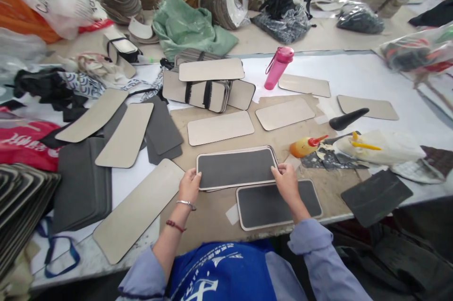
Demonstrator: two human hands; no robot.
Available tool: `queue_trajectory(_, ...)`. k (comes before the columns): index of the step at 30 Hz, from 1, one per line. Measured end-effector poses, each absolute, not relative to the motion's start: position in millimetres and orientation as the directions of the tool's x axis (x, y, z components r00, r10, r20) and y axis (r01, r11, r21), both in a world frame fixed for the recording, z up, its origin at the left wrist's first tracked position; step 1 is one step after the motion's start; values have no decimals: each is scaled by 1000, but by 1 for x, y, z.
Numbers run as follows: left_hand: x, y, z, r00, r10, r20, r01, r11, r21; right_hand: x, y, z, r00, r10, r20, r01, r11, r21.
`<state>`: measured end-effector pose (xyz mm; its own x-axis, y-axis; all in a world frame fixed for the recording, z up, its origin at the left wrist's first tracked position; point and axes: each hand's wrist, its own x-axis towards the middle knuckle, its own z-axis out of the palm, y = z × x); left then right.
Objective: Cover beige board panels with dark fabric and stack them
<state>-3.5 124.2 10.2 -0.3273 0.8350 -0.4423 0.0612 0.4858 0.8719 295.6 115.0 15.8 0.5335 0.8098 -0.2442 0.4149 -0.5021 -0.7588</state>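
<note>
Both hands hold a dark grey panel with a pale beige border (235, 168) by its short ends, at the middle of the work table. My left hand (190, 184) pinches the left end; my right hand (285, 178) pinches the right end. At least one more panel edge shows beneath it. Another bordered dark panel (265, 205) lies under my right forearm, near the front edge. Beyond the held panel rests a plain beige panel (221, 128). A long beige panel (139, 209) lies to the left of my left hand.
Dark grey sheets (81, 183) are stacked at the left. A yellow glue bottle with a red tip (304, 146), a black-handled tool (348, 119) and a loose dark sheet (376, 197) lie at the right. Farther back are a pink bottle (278, 69) and strapped panels (198, 93).
</note>
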Motion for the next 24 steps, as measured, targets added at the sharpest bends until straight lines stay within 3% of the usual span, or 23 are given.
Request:
queue_trajectory(6, -11, 119, 14, -300, 863, -406, -26, 418, 908, 284, 106, 32, 357, 782, -510, 103, -576, -811)
queue_trajectory(12, -4, 100, 40, -268, 882, -388, -26, 396, 918, 302, 73, 49, 372, 781, -501, -42, -525, -850)
queue_trajectory(19, 47, 52, 55, 193, 742, -642, 14, 652, 758, 367, -4, 42, 484, 729, -484, -13, -547, -837)
queue_trajectory(24, 85, 36, 32, 306, 630, -714, 149, 709, 689, 408, -33, 18, 513, 722, -465, 125, -599, -791)
